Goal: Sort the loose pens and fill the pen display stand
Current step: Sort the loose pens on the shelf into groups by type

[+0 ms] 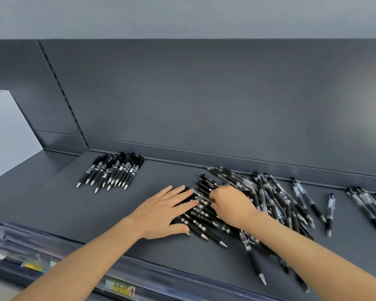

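A loose heap of black pens (267, 200) lies across the middle and right of the dark grey shelf (152, 177). Among them are pens with clear barrels. My left hand (163, 211) lies flat with straight fingers on the heap's left edge. My right hand (230, 205) is curled over the heap and pinches a clear-barrelled pen (201, 195) between thumb and fingertips. At the back left lies a tidy group of black pens (113, 170), side by side with their tips toward me. Another small group (371, 205) sits at the far right. No pen display stand is in view.
The shelf has a tall grey back panel (204, 101) and a low lip along the rear. A clear price-label strip (117, 285) with coloured tags runs along the front edge. A pale wall (2, 127) shows at the left.
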Motion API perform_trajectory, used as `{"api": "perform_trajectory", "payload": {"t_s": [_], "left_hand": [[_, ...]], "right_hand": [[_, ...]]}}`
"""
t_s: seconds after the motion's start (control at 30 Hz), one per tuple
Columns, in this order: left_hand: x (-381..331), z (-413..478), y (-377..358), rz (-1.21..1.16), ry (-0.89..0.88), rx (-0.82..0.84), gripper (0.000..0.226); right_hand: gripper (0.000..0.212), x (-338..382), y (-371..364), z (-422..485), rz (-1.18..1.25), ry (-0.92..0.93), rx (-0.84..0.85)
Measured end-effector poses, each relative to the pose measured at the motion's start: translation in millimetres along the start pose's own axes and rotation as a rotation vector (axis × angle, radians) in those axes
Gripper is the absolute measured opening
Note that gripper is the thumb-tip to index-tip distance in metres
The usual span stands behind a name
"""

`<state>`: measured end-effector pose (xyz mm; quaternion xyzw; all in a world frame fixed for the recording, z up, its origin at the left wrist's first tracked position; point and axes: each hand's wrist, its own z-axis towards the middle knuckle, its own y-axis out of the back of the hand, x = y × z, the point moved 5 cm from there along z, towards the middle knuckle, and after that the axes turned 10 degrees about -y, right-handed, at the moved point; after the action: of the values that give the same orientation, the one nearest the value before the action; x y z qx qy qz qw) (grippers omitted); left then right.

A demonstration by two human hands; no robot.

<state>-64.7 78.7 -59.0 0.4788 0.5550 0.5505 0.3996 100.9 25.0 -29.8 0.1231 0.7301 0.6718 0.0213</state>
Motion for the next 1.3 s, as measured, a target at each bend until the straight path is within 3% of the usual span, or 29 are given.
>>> {"api": "perform_trajectory", "payload": {"t_s": [0.07, 0.13, 0.23, 0.3, 0.4, 0.5, 0.77, 0.93, 1.1, 1.3], "left_hand": [[0, -3, 6, -0.045, 0.055, -0.083, 0.074], [3, -12, 12, -0.163, 0.218, -0.18, 0.075], [9, -31, 18, -0.215, 0.55, -0.287, 0.045], [9, -38, 20, -0.194, 0.694, -0.222, 0.033], [8, -37, 16, -0.333, 0.768, -0.161, 0.026], [7, -29, 17, -0.474, 0.791, -0.205, 0.026], [0, 13, 49, -0.413, 0.677, -0.296, 0.052], [-24, 58, 57, -0.451, 0.489, -0.305, 0.056], [-60, 109, 71, -0.46, 0.288, -0.323, 0.059], [-106, 165, 80, -0.449, 0.141, -0.301, 0.055]], "right_hand": [[0.013, 3, -1, 1, -0.028, -0.043, 0.008], [0.012, 5, -2, 2, -0.052, -0.067, 0.025], [0.03, 4, -3, 7, -0.005, -0.114, 0.087], [0.04, 2, -2, 10, 0.061, -0.163, 0.123], [0.043, -1, -3, 13, 0.152, -0.212, 0.149], [0.024, -2, -1, 12, 0.279, -0.248, 0.134], [0.01, -18, 13, 3, 0.77, -0.294, 0.037], [0.006, -54, 29, -15, 0.871, -0.356, -0.162], [0.01, -126, 36, -46, 0.827, -0.509, -0.257], [0.011, -233, 37, -94, 0.545, -0.757, -0.326]]}}
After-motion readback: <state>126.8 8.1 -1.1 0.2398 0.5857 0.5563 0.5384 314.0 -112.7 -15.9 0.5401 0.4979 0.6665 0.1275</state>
